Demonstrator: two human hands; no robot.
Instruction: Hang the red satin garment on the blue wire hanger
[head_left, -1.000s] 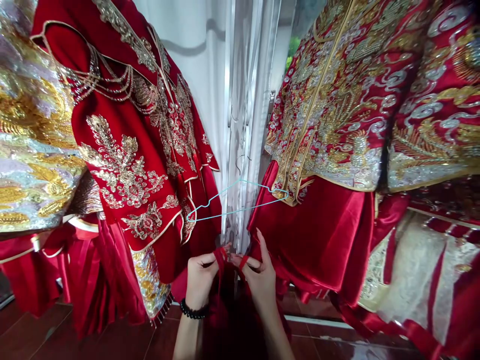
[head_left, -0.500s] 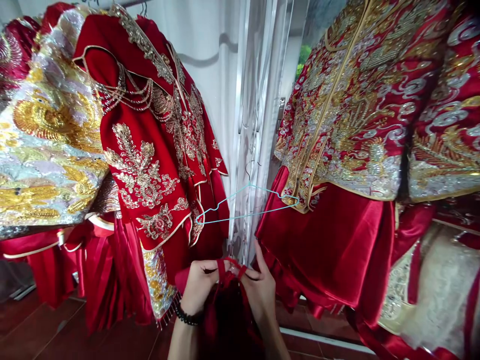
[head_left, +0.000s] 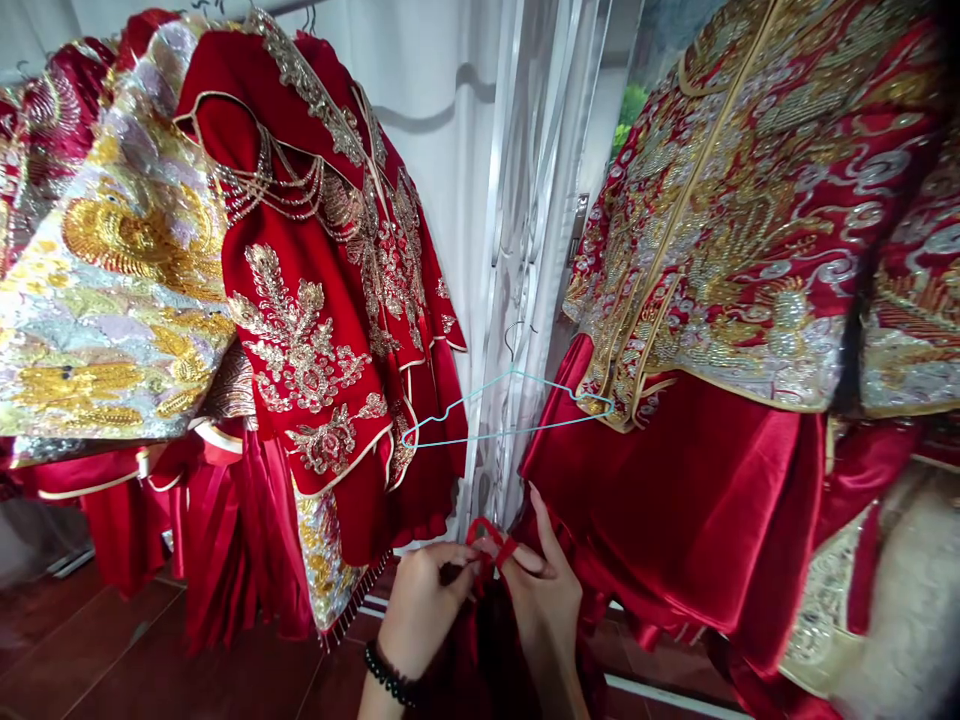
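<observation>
Low in the middle of the view, my left hand (head_left: 424,610) and my right hand (head_left: 544,590) meet, both pinched on thin red straps (head_left: 487,540) at the top of a dark red garment (head_left: 480,660) that hangs down between my forearms. A black bead bracelet (head_left: 386,675) circles my left wrist. Just above the hands a light blue wire hanger (head_left: 510,410) hangs bare in front of a sheer white curtain (head_left: 525,250).
A red jacket with gold and silver embroidery (head_left: 322,300) hangs at the left, beside a gold and pastel brocade garment (head_left: 105,280). A heavily embroidered red jacket over a red satin skirt (head_left: 712,300) fills the right. Dark red floor tiles (head_left: 112,660) lie below.
The view has shifted, so everything sits further right and lower in frame. My hands stay together on the red straps, now lower in view, with the strap loop raised between the fingers.
</observation>
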